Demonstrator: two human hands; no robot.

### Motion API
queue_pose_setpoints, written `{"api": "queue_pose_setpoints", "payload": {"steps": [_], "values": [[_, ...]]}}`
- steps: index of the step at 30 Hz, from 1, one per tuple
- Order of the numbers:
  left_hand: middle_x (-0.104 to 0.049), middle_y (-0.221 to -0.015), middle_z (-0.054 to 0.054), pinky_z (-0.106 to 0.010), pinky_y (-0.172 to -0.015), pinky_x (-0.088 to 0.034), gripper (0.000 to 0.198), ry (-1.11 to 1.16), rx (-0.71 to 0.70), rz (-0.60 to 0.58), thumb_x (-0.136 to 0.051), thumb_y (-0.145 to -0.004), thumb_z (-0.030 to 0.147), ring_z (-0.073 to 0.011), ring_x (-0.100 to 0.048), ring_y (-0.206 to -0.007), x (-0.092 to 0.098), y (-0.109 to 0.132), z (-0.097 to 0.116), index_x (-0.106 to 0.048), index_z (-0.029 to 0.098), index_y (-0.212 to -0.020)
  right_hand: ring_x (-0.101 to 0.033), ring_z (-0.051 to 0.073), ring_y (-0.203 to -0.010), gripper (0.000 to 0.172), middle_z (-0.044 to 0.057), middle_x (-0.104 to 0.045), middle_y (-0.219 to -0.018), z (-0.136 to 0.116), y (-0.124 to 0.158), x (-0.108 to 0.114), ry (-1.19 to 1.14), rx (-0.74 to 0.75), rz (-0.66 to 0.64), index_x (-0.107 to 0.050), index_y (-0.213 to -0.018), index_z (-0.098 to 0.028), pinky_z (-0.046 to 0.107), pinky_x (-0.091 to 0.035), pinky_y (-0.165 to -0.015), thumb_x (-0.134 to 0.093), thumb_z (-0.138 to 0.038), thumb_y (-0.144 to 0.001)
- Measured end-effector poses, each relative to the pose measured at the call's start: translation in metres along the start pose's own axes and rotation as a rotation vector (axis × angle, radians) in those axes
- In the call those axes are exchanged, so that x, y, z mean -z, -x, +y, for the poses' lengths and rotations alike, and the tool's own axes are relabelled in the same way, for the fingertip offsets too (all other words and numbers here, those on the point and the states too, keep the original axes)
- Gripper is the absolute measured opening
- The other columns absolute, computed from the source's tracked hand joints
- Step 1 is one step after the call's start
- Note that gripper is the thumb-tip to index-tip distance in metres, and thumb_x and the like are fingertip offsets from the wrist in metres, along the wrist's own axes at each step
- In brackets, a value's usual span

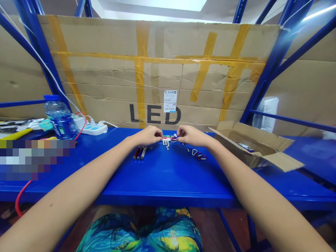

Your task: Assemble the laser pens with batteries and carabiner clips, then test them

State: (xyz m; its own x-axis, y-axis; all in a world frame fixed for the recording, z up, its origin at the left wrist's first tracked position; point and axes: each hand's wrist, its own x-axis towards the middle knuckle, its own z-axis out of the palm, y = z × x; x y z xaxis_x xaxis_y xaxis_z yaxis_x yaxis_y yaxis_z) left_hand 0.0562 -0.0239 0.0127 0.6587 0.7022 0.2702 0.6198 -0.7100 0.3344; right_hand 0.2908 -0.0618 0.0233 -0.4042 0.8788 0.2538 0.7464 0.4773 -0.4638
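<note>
Both my arms reach forward over the blue table (168, 175). My left hand (148, 135) and my right hand (189, 135) are closed in pinches, facing each other, and together grip a small thin object (169, 138) with green and red on it. Just below it lies a cluster of small silver pieces (166, 142). Three short pen-like tubes (140, 153) in red, blue and silver lie below my left hand. Several small carabiner clips (196, 154) lie below my right hand.
An open cardboard box (256, 147) with small parts stands at the right. A water bottle (60, 119) and a white power strip (93, 128) with a red cable stand at the left. A taped cardboard sheet marked LED (157, 77) walls off the back.
</note>
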Motion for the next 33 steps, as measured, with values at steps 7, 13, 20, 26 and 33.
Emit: {"api": "queue_pose_setpoints", "payload": {"steps": [7, 13, 20, 26, 33], "values": [[-0.072, -0.091, -0.008, -0.028, -0.073, -0.040, 0.026, -0.208, -0.200, -0.068, -0.052, -0.079, 0.014, -0.0201, -0.063, -0.083, -0.023, -0.003, 0.020, -0.074, 0.020, -0.092, -0.059, 0.014, -0.060, 0.013, 0.003, -0.064, -0.073, 0.018, -0.003, -0.002, -0.043, -0.047, 0.015, -0.053, -0.085, -0.018, 0.025, -0.042, -0.054, -0.060, -0.018, -0.074], [-0.071, -0.085, -0.009, -0.029, -0.070, -0.040, 0.025, -0.326, -0.142, -0.083, -0.050, -0.083, 0.015, -0.0206, -0.062, -0.077, -0.029, -0.004, 0.021, -0.074, 0.020, -0.090, -0.059, 0.014, -0.059, 0.012, 0.002, -0.064, -0.071, 0.007, -0.002, -0.009, -0.073, -0.038, -0.015, -0.053, -0.083, -0.018, 0.024, -0.043, -0.053, -0.058, -0.014, -0.073], [-0.073, -0.090, -0.008, -0.029, -0.072, -0.040, 0.021, -0.263, -0.194, -0.133, -0.056, -0.081, 0.016, -0.0208, -0.063, -0.083, -0.029, -0.004, 0.023, -0.074, 0.020, -0.090, -0.056, 0.012, -0.052, 0.028, -0.001, -0.062, -0.064, 0.007, -0.001, -0.011, -0.128, -0.069, -0.065, -0.057, -0.101, -0.014, 0.023, -0.042, -0.048, -0.056, -0.009, -0.073], [-0.072, -0.089, -0.005, -0.027, -0.072, -0.041, 0.018, -0.214, -0.201, -0.211, -0.056, -0.082, 0.017, -0.0176, -0.062, -0.081, -0.022, 0.001, 0.034, -0.072, 0.018, -0.090, -0.054, 0.010, -0.043, 0.010, -0.002, -0.059, -0.059, 0.005, -0.001, -0.010, -0.170, -0.040, -0.167, -0.059, -0.081, -0.015, 0.023, -0.042, -0.043, -0.055, -0.011, -0.073], [-0.072, -0.088, -0.003, -0.026, -0.069, -0.041, 0.017, -0.151, -0.169, -0.240, -0.059, -0.084, 0.029, -0.0164, -0.062, -0.078, -0.021, 0.003, 0.037, -0.071, 0.020, -0.091, -0.063, 0.013, -0.055, 0.012, 0.000, -0.063, -0.063, 0.003, -0.001, -0.015, -0.301, -0.058, -0.208, -0.054, -0.073, -0.016, 0.023, -0.050, -0.049, -0.055, -0.005, -0.071]]}}
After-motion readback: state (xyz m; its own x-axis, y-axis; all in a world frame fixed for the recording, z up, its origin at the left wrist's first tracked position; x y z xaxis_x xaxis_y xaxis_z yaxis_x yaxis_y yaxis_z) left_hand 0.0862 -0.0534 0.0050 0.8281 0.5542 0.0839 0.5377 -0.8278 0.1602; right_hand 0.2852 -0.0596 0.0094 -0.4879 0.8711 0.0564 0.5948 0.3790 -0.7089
